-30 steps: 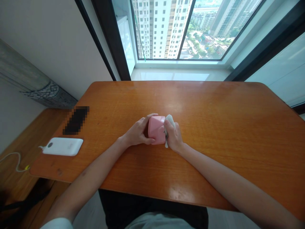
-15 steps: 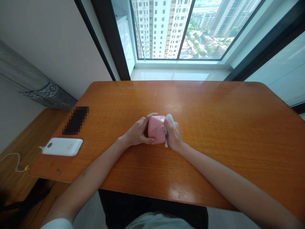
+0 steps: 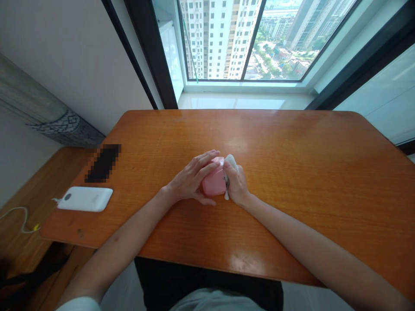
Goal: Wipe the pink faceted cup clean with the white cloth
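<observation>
A small glossy pink faceted box (image 3: 214,183) stands on the wooden table in front of me, its kind not clear. Around its left side is my left hand (image 3: 194,175), fingers spread and partly over the top, with the thumb held apart from the near side. My right hand (image 3: 237,185) is closed on a crumpled white cloth (image 3: 231,162), which it presses to the box's right face. One end of the cloth hangs below the thumb; the curled fingers are mostly hidden.
On the table (image 3: 292,207) at the left lie a white phone-shaped device (image 3: 86,199) with a cable (image 3: 24,220) and a dark pixelated object (image 3: 103,164). A window (image 3: 246,43) is beyond the far edge. A patterned curtain (image 3: 65,121) hangs at the left.
My left hand has loosened: its fingers have spread over the top of the box, and the thumb has come away from the near side. The right hand stays almost in place.
</observation>
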Demonstrator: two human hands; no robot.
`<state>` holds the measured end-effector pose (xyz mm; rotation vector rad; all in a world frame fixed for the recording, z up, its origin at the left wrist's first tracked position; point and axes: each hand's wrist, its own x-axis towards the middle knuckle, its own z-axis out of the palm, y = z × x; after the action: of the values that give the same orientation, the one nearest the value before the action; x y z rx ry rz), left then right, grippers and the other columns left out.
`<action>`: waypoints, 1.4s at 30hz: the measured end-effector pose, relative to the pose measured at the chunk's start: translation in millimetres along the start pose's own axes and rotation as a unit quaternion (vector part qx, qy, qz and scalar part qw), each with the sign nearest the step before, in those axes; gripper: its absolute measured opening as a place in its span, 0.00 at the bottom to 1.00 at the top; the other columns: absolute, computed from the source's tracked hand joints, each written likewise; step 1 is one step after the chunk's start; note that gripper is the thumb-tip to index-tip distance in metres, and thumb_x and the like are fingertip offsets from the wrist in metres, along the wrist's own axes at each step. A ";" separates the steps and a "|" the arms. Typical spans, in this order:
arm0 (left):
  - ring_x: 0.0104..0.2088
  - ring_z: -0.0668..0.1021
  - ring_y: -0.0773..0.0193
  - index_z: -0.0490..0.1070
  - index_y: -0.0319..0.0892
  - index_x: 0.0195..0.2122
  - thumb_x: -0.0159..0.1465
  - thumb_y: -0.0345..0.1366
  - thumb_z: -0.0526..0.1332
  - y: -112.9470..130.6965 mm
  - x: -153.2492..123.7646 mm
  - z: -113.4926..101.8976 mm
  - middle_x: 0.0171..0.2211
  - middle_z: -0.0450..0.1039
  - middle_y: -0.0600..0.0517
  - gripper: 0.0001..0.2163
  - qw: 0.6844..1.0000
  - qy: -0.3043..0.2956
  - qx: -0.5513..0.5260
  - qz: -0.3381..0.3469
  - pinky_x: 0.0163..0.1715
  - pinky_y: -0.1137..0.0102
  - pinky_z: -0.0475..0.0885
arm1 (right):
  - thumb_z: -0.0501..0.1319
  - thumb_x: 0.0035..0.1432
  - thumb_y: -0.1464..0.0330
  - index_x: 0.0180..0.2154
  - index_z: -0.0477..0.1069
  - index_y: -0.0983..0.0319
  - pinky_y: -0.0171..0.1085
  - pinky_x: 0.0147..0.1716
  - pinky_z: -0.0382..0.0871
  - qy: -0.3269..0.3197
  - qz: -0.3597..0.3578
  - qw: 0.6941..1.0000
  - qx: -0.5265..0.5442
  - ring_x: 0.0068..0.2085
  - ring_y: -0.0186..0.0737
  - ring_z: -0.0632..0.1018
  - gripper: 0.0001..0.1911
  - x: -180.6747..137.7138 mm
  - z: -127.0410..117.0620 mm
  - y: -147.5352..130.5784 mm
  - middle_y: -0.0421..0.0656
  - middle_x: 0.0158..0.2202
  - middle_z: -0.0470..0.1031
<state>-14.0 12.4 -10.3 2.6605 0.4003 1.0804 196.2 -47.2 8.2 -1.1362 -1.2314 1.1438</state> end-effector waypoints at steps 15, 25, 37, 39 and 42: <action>0.71 0.74 0.37 0.47 0.51 0.82 0.59 0.62 0.78 6.2 10.8 1.6 0.70 0.68 0.34 0.58 0.997 0.041 0.056 0.037 0.68 0.39 0.78 | 0.57 0.69 0.37 0.24 0.61 0.57 0.34 0.21 0.54 -0.005 -0.002 1.000 -0.002 0.21 0.32 0.61 0.34 3.0 -1.2 2.0 0.35 0.18 0.61; 0.68 0.76 0.37 0.51 0.53 0.80 0.57 0.62 0.79 12.0 10.3 -1.5 0.69 0.69 0.36 0.56 0.999 0.026 0.023 -0.020 0.66 0.40 0.79 | 0.57 0.70 0.38 0.25 0.60 0.56 0.34 0.19 0.55 -0.003 -0.005 1.000 -0.005 0.20 0.33 0.63 0.33 1.5 -2.1 2.8 0.35 0.17 0.63; 0.65 0.77 0.38 0.58 0.52 0.76 0.56 0.62 0.79 18.4 17.1 -5.2 0.67 0.70 0.38 0.53 0.997 0.035 -0.025 -0.066 0.64 0.40 0.80 | 0.58 0.70 0.38 0.26 0.60 0.56 0.34 0.18 0.54 0.004 -0.005 1.000 0.001 0.20 0.33 0.64 0.33 2.2 -1.9 1.0 0.35 0.17 0.62; 0.65 0.77 0.38 0.60 0.51 0.75 0.54 0.61 0.80 17.6 16.9 -3.2 0.67 0.71 0.38 0.52 0.994 0.046 -0.051 -0.080 0.65 0.42 0.79 | 0.58 0.69 0.38 0.27 0.61 0.56 0.33 0.18 0.55 0.009 -0.006 1.000 -0.004 0.21 0.33 0.64 0.32 3.0 -1.8 0.4 0.35 0.18 0.62; 0.63 0.79 0.40 0.63 0.49 0.72 0.54 0.59 0.81 16.7 16.2 0.8 0.64 0.73 0.39 0.50 0.988 0.066 -0.094 -0.102 0.65 0.45 0.77 | 0.58 0.67 0.36 0.27 0.61 0.56 0.32 0.16 0.55 0.011 0.005 1.000 -0.006 0.20 0.32 0.63 0.33 3.7 -1.3 -1.3 0.34 0.18 0.62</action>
<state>0.4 2.2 4.9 2.3337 0.5538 1.1706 197.5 -43.6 9.8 -1.1624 -1.2181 1.1289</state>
